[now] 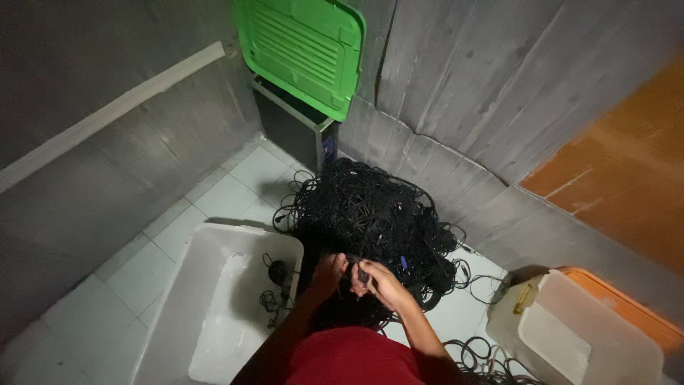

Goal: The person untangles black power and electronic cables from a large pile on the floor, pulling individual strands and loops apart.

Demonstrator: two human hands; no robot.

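- My left hand (329,274) and right hand (377,281) meet at the near edge of the cable heap (370,214); both are buried in the strands
- My right grip is closed round a small dark cable end (362,273), fingers curled over it; my left grip is curled in against the same spot, but I cannot tell whether it has hold of anything
- The heap lies on the floor (235,192) in the corner, against the grey wall (456,85); loose loops trail out to the right and toward me
- A white tub (185,285) sits just left of my arms; a few coiled cables (276,274) lie inside it
- A dark bin with a raised green lid (303,50) stands behind the heap; a pale container with an orange lid (570,328) sits to the right
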